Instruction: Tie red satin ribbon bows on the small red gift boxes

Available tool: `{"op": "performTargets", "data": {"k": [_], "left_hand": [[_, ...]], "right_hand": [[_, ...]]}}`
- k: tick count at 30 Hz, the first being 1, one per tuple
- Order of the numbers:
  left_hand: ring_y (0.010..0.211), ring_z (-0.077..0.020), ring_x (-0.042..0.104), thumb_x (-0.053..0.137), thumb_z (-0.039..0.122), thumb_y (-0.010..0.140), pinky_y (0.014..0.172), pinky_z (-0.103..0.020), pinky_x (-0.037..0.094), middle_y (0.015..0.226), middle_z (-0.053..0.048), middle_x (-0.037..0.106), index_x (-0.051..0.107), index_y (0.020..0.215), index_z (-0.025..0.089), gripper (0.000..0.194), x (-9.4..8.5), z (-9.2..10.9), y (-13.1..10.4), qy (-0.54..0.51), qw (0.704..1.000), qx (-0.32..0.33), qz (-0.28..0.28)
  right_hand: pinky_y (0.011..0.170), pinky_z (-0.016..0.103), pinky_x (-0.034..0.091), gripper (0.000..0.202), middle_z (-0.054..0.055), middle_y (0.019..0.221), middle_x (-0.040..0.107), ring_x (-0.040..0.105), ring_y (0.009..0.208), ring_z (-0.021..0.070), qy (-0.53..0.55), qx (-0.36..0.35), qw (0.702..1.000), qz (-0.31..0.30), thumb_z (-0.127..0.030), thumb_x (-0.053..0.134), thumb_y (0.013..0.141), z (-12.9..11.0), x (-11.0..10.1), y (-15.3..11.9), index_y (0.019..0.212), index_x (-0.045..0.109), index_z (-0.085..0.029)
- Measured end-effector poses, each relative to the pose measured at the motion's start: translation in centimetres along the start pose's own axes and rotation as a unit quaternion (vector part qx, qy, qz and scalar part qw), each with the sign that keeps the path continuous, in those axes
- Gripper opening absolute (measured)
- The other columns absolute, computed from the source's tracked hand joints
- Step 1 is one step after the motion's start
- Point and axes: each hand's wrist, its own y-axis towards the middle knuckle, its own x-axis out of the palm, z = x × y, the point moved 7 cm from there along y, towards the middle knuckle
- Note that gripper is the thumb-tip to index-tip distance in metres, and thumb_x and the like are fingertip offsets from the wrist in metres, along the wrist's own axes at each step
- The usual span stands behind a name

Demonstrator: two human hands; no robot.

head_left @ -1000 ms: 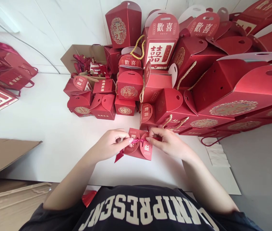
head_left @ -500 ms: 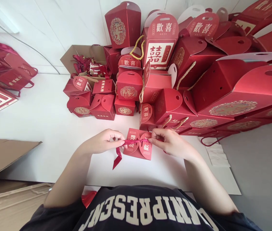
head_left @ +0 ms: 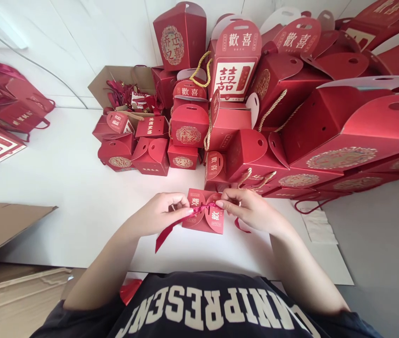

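A small red gift box (head_left: pixel 202 224) with rounded top flaps and pale lettering lies on the white table in front of me. Dark red ribbon (head_left: pixel 169 232) crosses over its top, gathered at the middle of the flaps. My left hand (head_left: pixel 164 211) pinches the ribbon at the box's left side, and a loose tail hangs down from the fingers. At the right, my right hand (head_left: pixel 243 206) pinches the ribbon close to the middle, with another tail curling below it onto the table. The fingers partly cover the box's upper corners.
Red gift boxes (head_left: pixel 188 129) are stacked behind and to the right, some with gold rope handles. An open carton (head_left: pixel 98 87) holds ribbons and tags. More red boxes (head_left: pixel 12 112) sit at the left. Brown cardboard (head_left: pixel 5 225) juts over the table's left front; white tissue (head_left: pixel 319 227) lies right.
My left hand has shifted slightly right, nearer the box's middle, and its ribbon tail now stretches out longer. A ribbon tail shows below my right hand. The box has barely moved.
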Motion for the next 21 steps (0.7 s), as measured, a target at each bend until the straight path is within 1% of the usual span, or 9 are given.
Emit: {"op": "performTargets", "data": {"k": [4,6,7,10,11,13,16,18,21], "left_hand": [[0.054,-0.0084,0.043,0.05,0.045,0.094,0.046,-0.02,0.035,0.064,0.004,0.044,0.051,0.075,0.018,0.033,-0.5,0.0,0.1,-0.042,0.998,-0.031,0.042],[0.05,-0.0079,0.042,0.053,0.049,0.091,0.04,-0.02,0.032,0.061,0.004,0.047,0.052,0.071,0.018,0.037,-0.2,-0.2,0.3,-0.03,0.998,-0.057,0.026],[0.049,-0.008,0.045,0.055,0.05,0.09,0.04,-0.019,0.034,0.061,0.003,0.052,0.053,0.07,0.017,0.038,0.0,-0.1,0.3,-0.032,0.997,-0.064,0.009],[0.061,-0.0117,0.061,0.056,0.047,0.091,0.056,-0.023,0.049,0.07,-0.001,0.066,0.054,0.074,0.017,0.035,0.3,0.6,0.5,-0.071,0.996,-0.045,-0.015],[0.069,-0.0132,0.065,0.054,0.045,0.092,0.063,-0.024,0.052,0.075,-0.002,0.068,0.054,0.075,0.017,0.033,0.1,1.0,0.5,-0.073,0.997,-0.028,-0.003],[0.074,-0.0138,0.064,0.052,0.042,0.094,0.066,-0.025,0.051,0.077,-0.001,0.066,0.054,0.076,0.017,0.031,-0.7,1.7,0.3,-0.034,0.999,0.001,0.041],[0.067,-0.0119,0.056,0.049,0.04,0.095,0.06,-0.024,0.044,0.073,0.0,0.059,0.055,0.074,0.018,0.031,-1.7,2.7,-0.2,0.055,0.994,0.035,0.087],[0.062,-0.0107,0.051,0.049,0.039,0.094,0.057,-0.023,0.04,0.068,0.001,0.055,0.054,0.072,0.017,0.032,-1.7,2.8,-0.3,0.074,0.994,0.038,0.072],[0.055,-0.0091,0.045,0.052,0.043,0.092,0.052,-0.022,0.034,0.062,0.003,0.049,0.054,0.068,0.017,0.036,-1.3,1.9,-0.2,0.062,0.998,0.007,0.024]], "right_hand": [[0.056,0.025,0.037,0.038,-0.003,0.064,0.057,0.05,0.054,0.0106,0.045,-0.016,0.999,-0.013,-0.049,0.047,0.097,-0.8,0.0,-0.4,0.073,0.051,-0.02],[0.055,0.024,0.038,0.038,-0.003,0.061,0.056,0.05,0.051,0.0101,0.052,-0.029,0.998,-0.029,-0.049,0.048,0.097,-1.6,-0.1,-0.8,0.073,0.053,-0.02],[0.055,0.024,0.038,0.037,-0.003,0.06,0.057,0.049,0.051,0.0099,0.048,-0.036,0.998,-0.036,-0.048,0.049,0.097,-2.0,-0.1,-1.0,0.073,0.054,-0.02],[0.054,0.024,0.037,0.033,-0.003,0.06,0.058,0.049,0.051,0.0096,0.022,-0.058,0.996,-0.056,-0.043,0.05,0.097,-3.5,-0.3,-1.6,0.074,0.056,-0.02],[0.055,0.024,0.037,0.032,-0.003,0.061,0.059,0.049,0.051,0.0096,0.012,-0.067,0.996,-0.062,-0.04,0.05,0.097,-4.0,-0.3,-1.7,0.074,0.056,-0.021],[0.056,0.024,0.038,0.031,-0.003,0.061,0.061,0.051,0.053,0.01,0.001,-0.078,0.995,-0.068,-0.038,0.05,0.098,-4.6,-0.4,-2.0,0.072,0.056,-0.021],[0.058,0.025,0.04,0.033,-0.003,0.06,0.064,0.053,0.053,0.0109,0.02,-0.057,0.996,-0.064,-0.041,0.05,0.097,-4.2,-0.6,-2.0,0.071,0.056,-0.021],[0.058,0.026,0.041,0.036,-0.002,0.059,0.065,0.054,0.052,0.0115,0.026,-0.032,0.997,-0.059,-0.043,0.05,0.097,-3.2,-0.7,-1.7,0.069,0.055,-0.021],[0.06,0.026,0.041,0.039,-0.001,0.06,0.064,0.054,0.054,0.0123,0.016,-0.013,0.998,-0.06,-0.045,0.049,0.097,-1.6,-0.5,-1.0,0.067,0.055,-0.02]]}}
